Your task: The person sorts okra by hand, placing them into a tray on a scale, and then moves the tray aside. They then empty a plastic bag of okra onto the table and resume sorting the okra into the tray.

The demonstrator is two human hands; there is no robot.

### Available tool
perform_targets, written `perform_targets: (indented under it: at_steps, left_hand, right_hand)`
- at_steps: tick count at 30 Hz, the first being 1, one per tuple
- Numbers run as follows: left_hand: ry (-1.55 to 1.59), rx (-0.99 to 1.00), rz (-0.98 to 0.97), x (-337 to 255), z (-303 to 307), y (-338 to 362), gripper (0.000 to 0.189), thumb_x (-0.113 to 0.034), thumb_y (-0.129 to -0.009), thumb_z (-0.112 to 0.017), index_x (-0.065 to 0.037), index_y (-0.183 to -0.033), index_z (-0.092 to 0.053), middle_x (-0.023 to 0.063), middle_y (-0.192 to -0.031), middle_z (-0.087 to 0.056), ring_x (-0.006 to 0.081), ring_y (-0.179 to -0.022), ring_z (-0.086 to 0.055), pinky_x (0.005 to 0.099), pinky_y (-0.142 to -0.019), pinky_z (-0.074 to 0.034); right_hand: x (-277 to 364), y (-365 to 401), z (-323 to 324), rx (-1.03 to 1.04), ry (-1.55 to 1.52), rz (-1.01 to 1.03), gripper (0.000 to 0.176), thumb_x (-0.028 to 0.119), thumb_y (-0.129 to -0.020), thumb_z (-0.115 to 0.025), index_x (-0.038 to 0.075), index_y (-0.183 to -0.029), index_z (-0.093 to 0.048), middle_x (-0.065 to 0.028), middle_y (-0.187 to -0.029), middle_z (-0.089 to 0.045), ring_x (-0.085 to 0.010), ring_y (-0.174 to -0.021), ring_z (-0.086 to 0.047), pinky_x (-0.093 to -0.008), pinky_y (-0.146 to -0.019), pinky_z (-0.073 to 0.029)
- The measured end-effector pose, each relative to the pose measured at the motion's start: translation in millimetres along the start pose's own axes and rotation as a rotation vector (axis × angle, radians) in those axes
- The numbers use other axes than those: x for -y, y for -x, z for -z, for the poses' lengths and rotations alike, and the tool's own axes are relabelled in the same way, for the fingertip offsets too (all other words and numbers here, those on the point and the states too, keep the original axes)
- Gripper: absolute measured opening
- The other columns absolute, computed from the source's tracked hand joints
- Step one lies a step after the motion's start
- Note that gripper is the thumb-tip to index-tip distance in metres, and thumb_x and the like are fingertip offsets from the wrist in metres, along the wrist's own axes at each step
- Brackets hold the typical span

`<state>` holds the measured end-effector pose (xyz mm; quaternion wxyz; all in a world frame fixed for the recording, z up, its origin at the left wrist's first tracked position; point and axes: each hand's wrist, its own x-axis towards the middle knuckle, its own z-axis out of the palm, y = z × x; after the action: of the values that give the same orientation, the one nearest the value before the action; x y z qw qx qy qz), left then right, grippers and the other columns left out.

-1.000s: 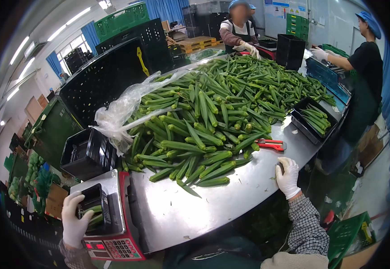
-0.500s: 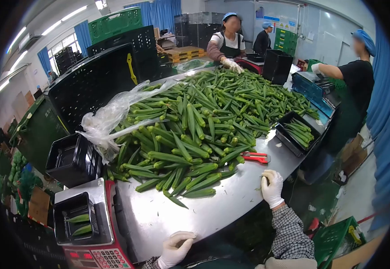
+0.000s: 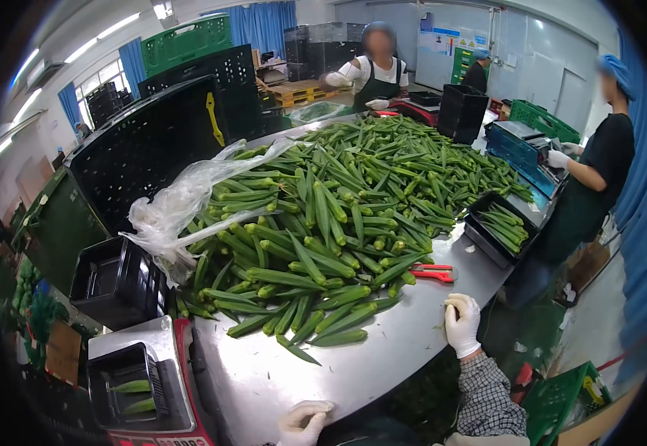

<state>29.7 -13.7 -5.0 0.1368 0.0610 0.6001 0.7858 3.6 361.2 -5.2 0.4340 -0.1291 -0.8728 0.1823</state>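
My left hand (image 3: 305,422), in a white glove, is at the near edge of the metal table (image 3: 264,386). Its fingers curl toward the thumb, and I see nothing in them. My right hand (image 3: 462,325), also gloved, is closed with nothing visible in it, at the table's right edge. Just beyond it lies a red cutter (image 3: 435,273) beside a large heap of okra (image 3: 323,230). To the left, a black tray (image 3: 126,386) with two okra pods sits on a weighing scale (image 3: 178,372).
Stacked black trays (image 3: 119,282) and a clear plastic bag (image 3: 167,223) border the heap on the left. A black tray of okra (image 3: 502,229) stands at right. Several people work around, one at a blue machine (image 3: 520,160). A green crate (image 3: 569,401) is low at right.
The view shifts slightly; my hands stay similarly posed. The co-worker across the table draws an arm back from the okra and straightens. The person at right has both hands at the blue machine.
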Motion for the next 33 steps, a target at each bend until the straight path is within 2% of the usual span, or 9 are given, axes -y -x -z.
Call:
perform_targets:
  at_steps: [12, 15, 19, 23, 25, 27, 29, 30, 33]
  left_hand:
    - [-0.088, -0.024, -0.07, 3.8, 2.1, 0.5, 0.008, -0.002, -0.085, -0.062, 0.0, -0.091, -0.066, 0.0088, -0.086, -0.068, 0.0156, -0.08, -0.063, 0.0296, -0.073, -0.051]
    - [-0.123, -0.024, -0.085, -1.6, 1.4, -2.1, 0.008, -0.004, -0.085, -0.062, 0.0, -0.091, -0.066, 0.0076, -0.085, -0.068, 0.015, -0.079, -0.062, 0.0293, -0.073, -0.05]
    - [-0.122, -0.073, -0.023, -13.1, -1.6, 0.0, 0.007, -0.004, -0.085, -0.061, 0.0, -0.09, -0.065, 0.0073, -0.085, -0.067, 0.0154, -0.079, -0.062, 0.0296, -0.075, -0.05]
    - [-0.093, -0.104, 0.026, -6.9, -0.3, 1.2, 0.008, -0.002, -0.086, -0.059, 0.001, -0.091, -0.065, 0.0089, -0.085, -0.067, 0.0167, -0.081, -0.063, 0.0301, -0.076, -0.05]
    - [-0.087, -0.095, 0.022, -10.3, -0.7, 3.1, 0.008, -0.001, -0.087, -0.057, 0.001, -0.089, -0.064, 0.0096, -0.084, -0.066, 0.0181, -0.083, -0.063, 0.0313, -0.077, -0.051]
    - [-0.044, -0.078, -0.004, -5.1, 0.4, -0.4, 0.007, 0.0, -0.087, -0.057, 0.001, -0.088, -0.064, 0.0095, -0.084, -0.065, 0.0187, -0.083, -0.063, 0.0324, -0.076, -0.051]
    - [0.009, -0.098, 0.037, 2.9, 1.9, 0.9, 0.007, 0.0, -0.088, -0.057, 0.002, -0.087, -0.063, 0.0093, -0.084, -0.065, 0.0192, -0.084, -0.063, 0.0329, -0.076, -0.052]
    - [0.035, -0.111, 0.059, 5.6, 2.8, 1.6, 0.007, 0.0, -0.088, -0.057, 0.002, -0.087, -0.063, 0.0092, -0.084, -0.065, 0.0195, -0.084, -0.063, 0.0332, -0.075, -0.052]
    - [-0.103, -0.07, -0.026, -1.2, 2.9, 0.4, 0.008, 0.0, -0.088, -0.057, 0.002, -0.088, -0.064, 0.0094, -0.084, -0.065, 0.0191, -0.08, -0.063, 0.033, -0.074, -0.052]
  right_hand:
    - [1.1, 0.5, -0.3, -0.017, -0.019, -0.022, 0.009, 0.001, -0.07, -0.059, 0.004, -0.078, -0.06, -0.0104, -0.089, -0.063, -0.0291, -0.084, -0.058, -0.0387, -0.076, -0.045]
    - [9.3, -3.3, 0.8, 0.016, -0.096, -0.172, 0.015, -0.001, -0.073, -0.058, 0.003, -0.087, -0.061, -0.0119, -0.093, -0.062, -0.0297, -0.086, -0.058, -0.0379, -0.08, -0.046]
    - [72.8, -36.8, 20.4, 0.063, -0.451, -0.207, 0.04, 0.001, -0.076, -0.06, 0.002, -0.116, -0.055, -0.012, -0.112, -0.057, -0.023, -0.098, -0.058, -0.0339, -0.087, -0.045]
    - [131.2, -60.3, 45.3, 0.374, -0.899, -0.037, 0.051, 0.003, -0.079, -0.063, -0.002, -0.127, -0.046, -0.013, -0.129, -0.049, -0.0204, -0.104, -0.055, -0.0341, -0.093, -0.042]
    - [151.2, -71.2, 61.9, 0.847, -1.122, 0.08, 0.056, 0.01, -0.081, -0.066, -0.003, -0.131, -0.042, -0.0164, -0.132, -0.046, -0.0238, -0.109, -0.053, -0.0359, -0.095, -0.04]
    - [155.9, -70.7, 63.4, 1.359, -1.107, 0.404, 0.061, 0.016, -0.083, -0.066, -0.003, -0.134, -0.038, -0.0205, -0.134, -0.043, -0.0297, -0.113, -0.051, -0.0376, -0.097, -0.039]
    - [168.7, -64.7, 64.5, 1.47, -1.275, 0.599, 0.061, 0.023, -0.086, -0.064, -0.003, -0.135, -0.038, -0.0255, -0.134, -0.04, -0.0365, -0.113, -0.049, -0.0391, -0.096, -0.039]
    - [169.4, -69.7, 75.8, 1.451, -1.223, 0.606, 0.06, 0.044, -0.085, -0.061, 0.005, -0.13, -0.047, -0.0193, -0.12, -0.056, -0.0347, -0.108, -0.054, -0.0467, -0.094, -0.041]
    - [163.5, -112.7, 95.4, 1.592, -1.118, 0.706, 0.064, 0.029, -0.087, -0.062, -0.005, -0.135, -0.037, -0.0282, -0.133, -0.04, -0.0406, -0.112, -0.048, -0.0398, -0.093, -0.041]
